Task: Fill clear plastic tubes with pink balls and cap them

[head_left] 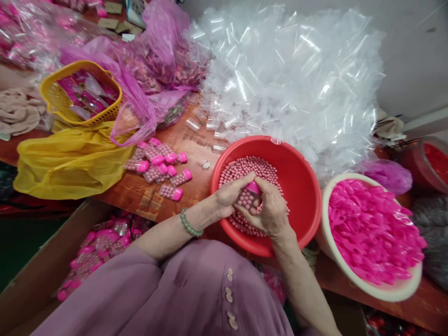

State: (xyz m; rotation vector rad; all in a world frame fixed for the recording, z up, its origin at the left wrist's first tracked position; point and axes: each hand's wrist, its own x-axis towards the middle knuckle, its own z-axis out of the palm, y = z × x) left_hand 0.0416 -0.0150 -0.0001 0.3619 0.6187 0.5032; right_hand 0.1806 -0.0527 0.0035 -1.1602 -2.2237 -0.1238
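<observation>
Over a red basin (304,196) partly filled with pink beads (250,165), both hands close around a small clear bottle of pink beads (246,199) with a bright pink cap. My left hand (229,192), below a green bead bracelet (189,223), grips it from the left, its fingertips up at the cap. On the other side my right hand (273,205) wraps the bottle, thumb beneath it and fingers at the cap. Several capped bottles of beads (163,163) lie on the wooden table to the left.
Behind the basin rises a large heap of clear plastic bottles (290,79). A cream tub of pink caps (374,233) stands at right. To the left are a yellow basket (84,116), a yellow bag (70,161) and purple bags (168,28). A box below holds more filled bottles (101,242).
</observation>
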